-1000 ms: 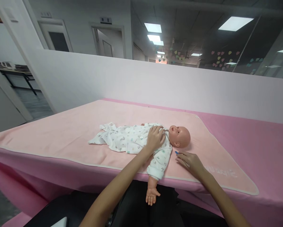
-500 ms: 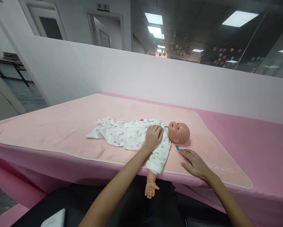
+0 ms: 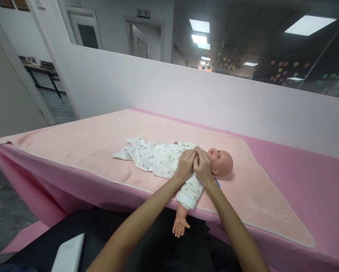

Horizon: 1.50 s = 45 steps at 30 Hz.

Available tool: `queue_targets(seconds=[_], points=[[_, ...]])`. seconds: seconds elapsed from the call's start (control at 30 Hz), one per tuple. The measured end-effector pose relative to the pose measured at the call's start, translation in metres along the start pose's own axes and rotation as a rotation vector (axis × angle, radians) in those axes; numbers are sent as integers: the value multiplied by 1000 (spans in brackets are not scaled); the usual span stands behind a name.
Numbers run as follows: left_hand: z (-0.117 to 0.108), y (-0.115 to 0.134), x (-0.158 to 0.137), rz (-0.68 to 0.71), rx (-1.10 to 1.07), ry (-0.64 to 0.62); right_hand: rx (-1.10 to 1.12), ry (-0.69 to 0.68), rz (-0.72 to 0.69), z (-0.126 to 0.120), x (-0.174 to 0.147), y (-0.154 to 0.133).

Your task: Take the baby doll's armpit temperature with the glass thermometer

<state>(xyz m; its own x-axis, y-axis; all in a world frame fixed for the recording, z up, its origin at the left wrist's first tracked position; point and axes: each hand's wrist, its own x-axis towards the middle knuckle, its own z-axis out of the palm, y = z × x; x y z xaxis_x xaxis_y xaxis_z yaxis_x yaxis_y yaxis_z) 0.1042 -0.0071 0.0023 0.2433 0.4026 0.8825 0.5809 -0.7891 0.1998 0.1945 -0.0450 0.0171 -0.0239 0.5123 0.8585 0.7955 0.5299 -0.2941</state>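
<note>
A baby doll (image 3: 222, 163) lies on its back, head to the right, on a peach mat (image 3: 101, 151). It wears a white patterned garment (image 3: 161, 160), and one bare arm hangs over the near edge. At its upper chest, my left hand (image 3: 185, 163) is closed on the cloth with bent fingers. Right beside it, against the neckline, my right hand (image 3: 202, 165) pinches the garment too; the exact fingertip contact is hidden. A small blue strip (image 3: 217, 182) lies on the mat by the doll's head, partly covered by my right wrist.
A pink cloth (image 3: 305, 166) covers the table beneath the mat and drapes over its front. Behind stands a white half-wall (image 3: 169, 90) topped with glass. A white flat device (image 3: 69, 254) rests on a black surface at lower left.
My right hand has left the mat near the blue strip and come left to the doll's neckline, next to my left hand. My left hand stays on the chest. The view has shifted slightly left.
</note>
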Motion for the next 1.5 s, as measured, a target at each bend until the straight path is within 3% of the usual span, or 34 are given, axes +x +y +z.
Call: queue_targets(seconds=[0.13,0.33,1.17,1.5], points=[[0,-1,0,-15,47,4,85,44,148,25,-4,11],[-3,2,0,-15,52,25,147,85,224,21,-13,15],[-7,2,2,-97,-11,10,262,148,343,25,-13,11],[-4,0,1,-114,-12,27,243,235,345,23,-9,12]])
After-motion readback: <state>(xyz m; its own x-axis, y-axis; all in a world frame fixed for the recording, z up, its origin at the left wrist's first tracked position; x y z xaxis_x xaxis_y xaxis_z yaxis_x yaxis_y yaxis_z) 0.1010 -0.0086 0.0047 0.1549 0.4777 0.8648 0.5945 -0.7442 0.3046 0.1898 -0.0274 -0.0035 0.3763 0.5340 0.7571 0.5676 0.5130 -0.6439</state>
